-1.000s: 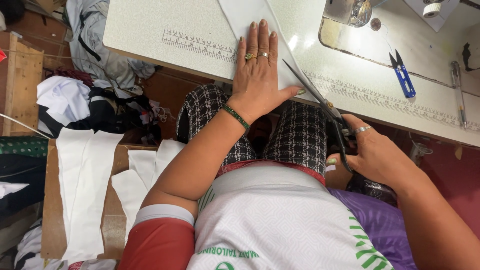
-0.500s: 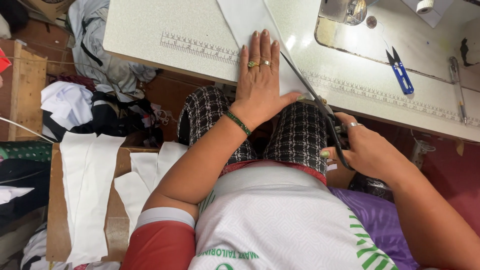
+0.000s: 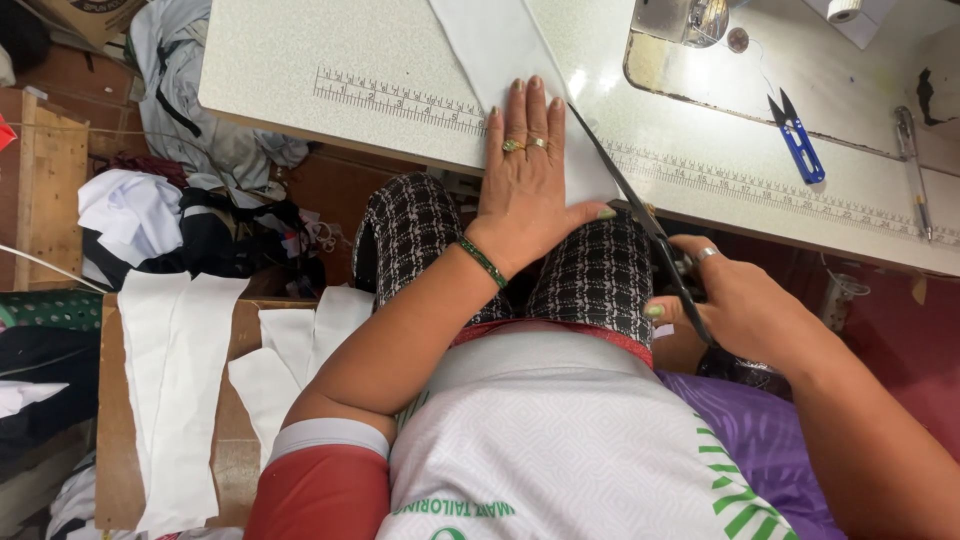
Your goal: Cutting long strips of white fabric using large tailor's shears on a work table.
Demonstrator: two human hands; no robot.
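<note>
My left hand [image 3: 528,180] lies flat, fingers together, on a strip of white fabric [image 3: 500,50] that runs across the pale sewing table [image 3: 330,50]. My right hand [image 3: 730,300] grips the handles of long black scissors [image 3: 640,215] just below the table's front edge. The blades run up along the right edge of the fabric, beside my left hand's fingers. I cannot tell how far the blades are apart.
Small blue thread snips [image 3: 797,140] lie on the table to the right, near the sewing machine base [image 3: 690,20]. A ruler strip [image 3: 400,98] is printed along the table edge. Cut white fabric pieces [image 3: 180,380] rest on a board at left, beside heaped clothes [image 3: 170,220].
My left hand has slid slightly down the fabric toward the table edge. The scissors and right hand have shifted a little along the fabric's right side.
</note>
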